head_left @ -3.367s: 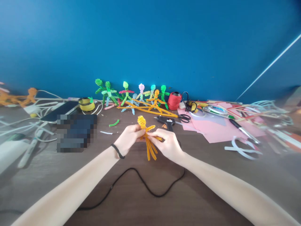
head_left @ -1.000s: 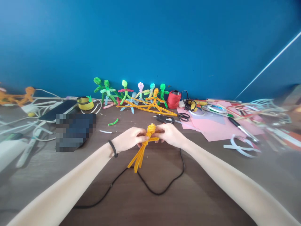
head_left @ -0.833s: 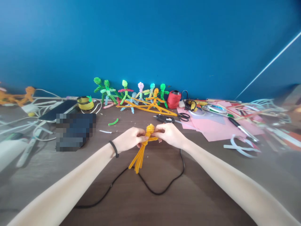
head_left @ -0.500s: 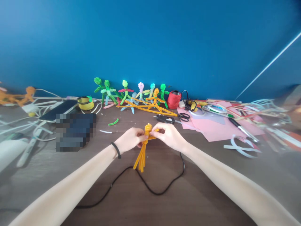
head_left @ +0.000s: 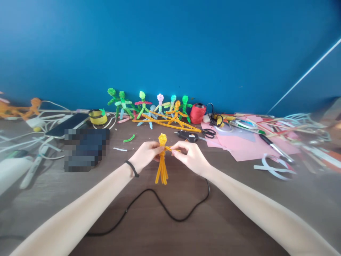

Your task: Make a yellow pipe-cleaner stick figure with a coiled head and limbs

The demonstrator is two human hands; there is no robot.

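Note:
Between my hands is an orange pipe-cleaner figure [head_left: 162, 167], upright, with a coiled head at the top and several loose strands hanging below. My left hand [head_left: 149, 151] pinches its body just under the head, thumb in front. With thumb and fingertips, my right hand [head_left: 189, 153] grips the strand that sticks out to the figure's right side. Behind the hands lie more orange pipe cleaners [head_left: 160, 121] and a black glue gun [head_left: 188, 136].
Finished-looking pipe-cleaner figures [head_left: 142, 103] stand along the blue wall. Scissors [head_left: 209, 133], pink paper [head_left: 247, 147] and a marker [head_left: 275, 147] lie to the right. Phones and cables fill the left. A black cord [head_left: 170, 213] winds across the table in front.
The orange figure has shifted slightly left and up and stands straighter, its strands now hanging more vertically. My right hand has slid outward along the side strand.

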